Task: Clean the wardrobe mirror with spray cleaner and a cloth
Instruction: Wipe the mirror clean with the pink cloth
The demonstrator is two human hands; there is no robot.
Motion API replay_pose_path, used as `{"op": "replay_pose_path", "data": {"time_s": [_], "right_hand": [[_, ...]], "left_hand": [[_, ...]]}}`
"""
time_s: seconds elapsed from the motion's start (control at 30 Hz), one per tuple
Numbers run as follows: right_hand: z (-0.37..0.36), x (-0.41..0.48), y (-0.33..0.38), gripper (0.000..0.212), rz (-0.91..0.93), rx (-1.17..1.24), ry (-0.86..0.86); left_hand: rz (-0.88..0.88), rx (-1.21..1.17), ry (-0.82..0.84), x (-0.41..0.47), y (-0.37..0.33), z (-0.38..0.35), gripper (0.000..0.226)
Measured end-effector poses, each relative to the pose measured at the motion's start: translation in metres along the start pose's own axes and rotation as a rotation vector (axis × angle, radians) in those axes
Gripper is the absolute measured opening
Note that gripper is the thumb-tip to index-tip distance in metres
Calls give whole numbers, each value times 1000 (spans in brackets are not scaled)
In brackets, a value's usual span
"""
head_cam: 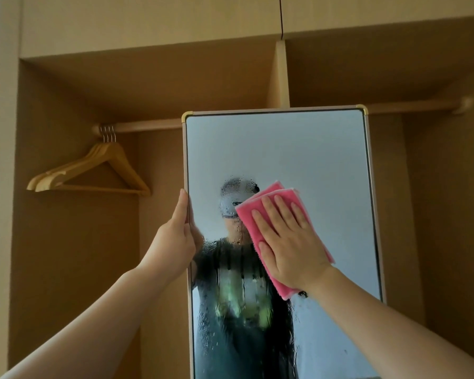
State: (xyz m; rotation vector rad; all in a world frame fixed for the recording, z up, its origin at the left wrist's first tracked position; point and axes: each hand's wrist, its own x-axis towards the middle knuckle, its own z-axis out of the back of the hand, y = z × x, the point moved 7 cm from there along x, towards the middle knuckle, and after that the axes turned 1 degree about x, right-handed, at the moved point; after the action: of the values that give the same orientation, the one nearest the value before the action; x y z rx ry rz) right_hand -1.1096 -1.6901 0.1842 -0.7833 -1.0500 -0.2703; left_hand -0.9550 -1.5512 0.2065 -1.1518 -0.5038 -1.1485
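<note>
A tall mirror (298, 149) with a thin pale frame and brass corners stands out from the open wardrobe. Droplets and runs of spray cover its middle and lower glass. My left hand (175, 242) grips the mirror's left edge, fingers curled round the frame. My right hand (288, 242) lies flat with straight fingers on a folded pink cloth (251, 214), pressing it against the glass near the mirror's centre. No spray bottle is in view.
Several wooden hangers (93, 170) hang at the left end of the wooden rail (148, 125). A vertical divider (279, 75) splits the wardrobe into two bays; a second rail (411, 105) runs right of the mirror.
</note>
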Motion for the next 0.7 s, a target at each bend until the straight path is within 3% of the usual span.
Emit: {"op": "replay_pose_path", "data": {"time_s": [0.33, 0.7], "right_hand": [[19, 70, -21, 60, -56, -31, 61], [43, 150, -41, 62, -169, -35, 0]], "left_hand": [[-11, -25, 19, 0, 2, 1, 69], [-1, -36, 64, 1, 6, 0, 70]]}}
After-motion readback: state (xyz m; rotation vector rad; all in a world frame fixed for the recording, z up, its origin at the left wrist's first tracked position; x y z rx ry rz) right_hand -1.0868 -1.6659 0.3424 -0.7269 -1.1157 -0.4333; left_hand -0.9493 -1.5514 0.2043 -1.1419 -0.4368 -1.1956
